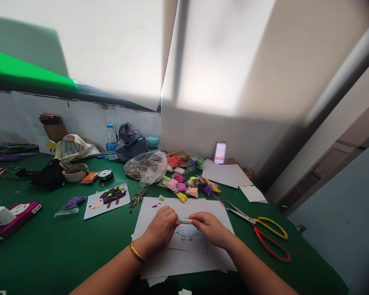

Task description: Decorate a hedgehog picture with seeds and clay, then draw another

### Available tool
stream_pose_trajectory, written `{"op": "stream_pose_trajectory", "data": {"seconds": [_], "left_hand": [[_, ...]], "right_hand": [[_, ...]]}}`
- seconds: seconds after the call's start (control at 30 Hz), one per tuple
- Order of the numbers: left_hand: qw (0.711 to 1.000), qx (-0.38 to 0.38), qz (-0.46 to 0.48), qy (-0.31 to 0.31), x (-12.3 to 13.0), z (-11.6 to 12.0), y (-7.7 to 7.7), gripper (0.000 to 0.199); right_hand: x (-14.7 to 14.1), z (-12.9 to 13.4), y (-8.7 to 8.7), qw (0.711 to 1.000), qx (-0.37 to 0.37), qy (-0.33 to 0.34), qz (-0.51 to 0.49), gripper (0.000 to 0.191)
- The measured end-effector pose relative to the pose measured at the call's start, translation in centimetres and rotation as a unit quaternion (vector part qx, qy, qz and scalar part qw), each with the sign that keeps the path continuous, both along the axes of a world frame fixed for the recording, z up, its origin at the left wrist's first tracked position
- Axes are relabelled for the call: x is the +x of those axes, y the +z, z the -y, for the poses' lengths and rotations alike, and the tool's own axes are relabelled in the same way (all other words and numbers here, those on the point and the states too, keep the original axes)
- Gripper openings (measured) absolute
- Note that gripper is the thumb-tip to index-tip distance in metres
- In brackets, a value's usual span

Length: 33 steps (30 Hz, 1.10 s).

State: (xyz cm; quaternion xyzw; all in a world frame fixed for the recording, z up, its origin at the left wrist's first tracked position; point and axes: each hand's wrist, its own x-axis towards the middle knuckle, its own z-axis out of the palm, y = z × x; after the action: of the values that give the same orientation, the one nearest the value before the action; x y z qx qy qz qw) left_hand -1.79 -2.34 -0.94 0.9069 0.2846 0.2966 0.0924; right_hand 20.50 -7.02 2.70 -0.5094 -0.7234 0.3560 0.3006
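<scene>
From here I see the left hand (160,229) and right hand (209,228) pinching a short white cylinder (185,221) from either end, its long axis running left to right, over a blue-outlined hedgehog drawing (187,232) on white paper (184,262), lower centre of frame.

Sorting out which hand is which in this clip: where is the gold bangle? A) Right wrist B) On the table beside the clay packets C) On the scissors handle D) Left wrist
D: the gold bangle circles the wrist behind the left hand, which pinches a small white cylinder.
</scene>
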Motion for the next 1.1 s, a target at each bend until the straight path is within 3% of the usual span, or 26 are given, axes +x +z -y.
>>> {"op": "stream_pose_trajectory", "data": {"seconds": [0.13,0.33,0.53,0.73,0.8,0.87,0.93,1.03,1.1], "left_hand": [[1.0,-0.017,0.001,-0.005,0.1,0.1,0.3,0.031],[0.997,-0.07,0.038,0.01,0.3,-0.3,0.0,0.031],[0.998,-0.052,0.037,0.005,0.1,-0.6,-0.1,0.032],[0.998,-0.041,-0.019,-0.032,0.1,-0.4,0.2,0.024],[0.998,-0.048,-0.016,-0.031,0.0,-0.4,0.3,0.044],[0.998,-0.062,-0.005,-0.004,-0.2,-0.6,0.4,0.059],[0.997,-0.068,-0.009,0.029,-0.7,-1.1,0.4,0.049],[0.996,-0.057,-0.047,0.04,-1.4,-2.0,0.1,0.035],[0.996,-0.051,-0.07,0.029,-1.7,-2.4,-0.2,0.034]], "right_hand": [[0.0,0.3,0.2,1.0,-0.013,0.002,0.001,0.026],[-0.3,0.5,0.3,0.991,0.112,-0.033,0.063,0.022],[-0.4,0.2,0.5,0.997,0.057,-0.009,0.055,0.026],[0.1,0.5,-1.0,0.998,0.056,-0.012,0.04,0.025],[0.9,0.2,-1.6,0.997,0.064,-0.025,0.039,0.027],[2.4,-0.5,-2.0,0.994,0.078,-0.059,0.057,0.029],[4.4,-1.4,-2.4,0.979,0.104,-0.132,0.115,0.028],[7.5,-2.6,-2.9,0.921,0.112,-0.264,0.266,0.027],[8.8,-3.1,-3.3,0.892,0.106,-0.288,0.332,0.027]]}}
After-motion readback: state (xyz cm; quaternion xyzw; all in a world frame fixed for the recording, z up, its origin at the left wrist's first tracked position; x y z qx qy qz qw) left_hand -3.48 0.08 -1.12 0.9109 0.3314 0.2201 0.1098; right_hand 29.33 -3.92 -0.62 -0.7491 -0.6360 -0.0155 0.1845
